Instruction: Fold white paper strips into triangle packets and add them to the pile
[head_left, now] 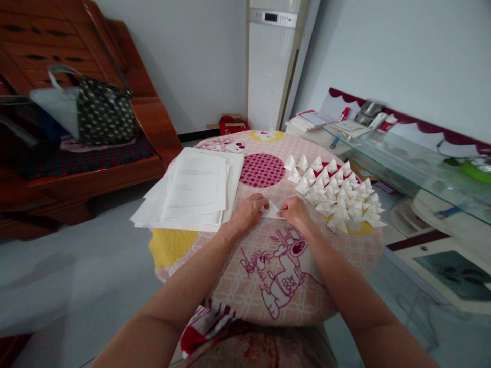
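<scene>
The left grip (248, 212) has its fingers curled together on the left end of a small white triangular piece of folded paper (271, 210), and the right grip (297, 210) has thumb and fingers pinched on its right corner. The piece lies between the two, low over the round surface covered in pink patterned cloth (233, 291); how much of it the left fingers hide, I cannot tell.

Beyond and to the right of the right grip stands a crowd of white pointed folded-paper pieces (339, 191), close together in loose rows. To the left of the left grip lies an untidy stack of flat white paper sheets (195, 186), faint print on the top one.

The step in hand looks like folding or creasing this one piece, probably into the same pointed form. The next move seems to call for keeping both ends lined up while the fingertips press the crease flat and even.
</scene>
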`<act>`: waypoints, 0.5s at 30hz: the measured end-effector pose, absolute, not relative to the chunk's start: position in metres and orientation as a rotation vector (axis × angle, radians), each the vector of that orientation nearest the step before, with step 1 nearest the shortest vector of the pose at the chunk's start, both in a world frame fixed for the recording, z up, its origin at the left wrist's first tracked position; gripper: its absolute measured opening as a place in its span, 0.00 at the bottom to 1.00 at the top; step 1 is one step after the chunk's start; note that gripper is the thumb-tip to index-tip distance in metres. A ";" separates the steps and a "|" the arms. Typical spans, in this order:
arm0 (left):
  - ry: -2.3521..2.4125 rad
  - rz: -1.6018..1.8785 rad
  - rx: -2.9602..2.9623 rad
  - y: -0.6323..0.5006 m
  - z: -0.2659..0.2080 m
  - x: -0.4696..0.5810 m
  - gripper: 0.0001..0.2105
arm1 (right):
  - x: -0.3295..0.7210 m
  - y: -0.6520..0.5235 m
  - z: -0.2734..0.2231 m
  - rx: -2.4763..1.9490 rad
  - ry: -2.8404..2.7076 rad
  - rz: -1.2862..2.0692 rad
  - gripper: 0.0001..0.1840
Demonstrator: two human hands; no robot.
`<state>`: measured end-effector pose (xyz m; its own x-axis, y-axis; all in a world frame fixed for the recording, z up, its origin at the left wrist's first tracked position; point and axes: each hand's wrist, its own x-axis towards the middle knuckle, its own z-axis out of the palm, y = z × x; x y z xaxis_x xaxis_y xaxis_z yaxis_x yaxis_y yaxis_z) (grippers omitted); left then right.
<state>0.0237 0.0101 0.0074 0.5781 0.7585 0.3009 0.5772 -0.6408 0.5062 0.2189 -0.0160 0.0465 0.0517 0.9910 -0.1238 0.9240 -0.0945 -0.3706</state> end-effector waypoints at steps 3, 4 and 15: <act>0.909 0.665 2.504 0.007 0.005 0.023 0.16 | 0.221 -0.016 0.049 -2.188 -1.941 0.535 0.05; 0.872 0.633 2.514 0.007 0.006 0.022 0.17 | 0.222 -0.017 0.049 -2.201 -1.934 0.542 0.05; 0.879 0.406 2.662 0.006 0.014 0.016 0.21 | 0.233 -0.023 0.057 -2.210 -1.871 0.372 0.09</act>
<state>0.0164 0.0064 0.0138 0.7719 0.6130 0.1684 0.5259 -0.7646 0.3726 0.2326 -0.0227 0.0568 0.1567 0.9864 -0.0492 0.9303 -0.1642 -0.3279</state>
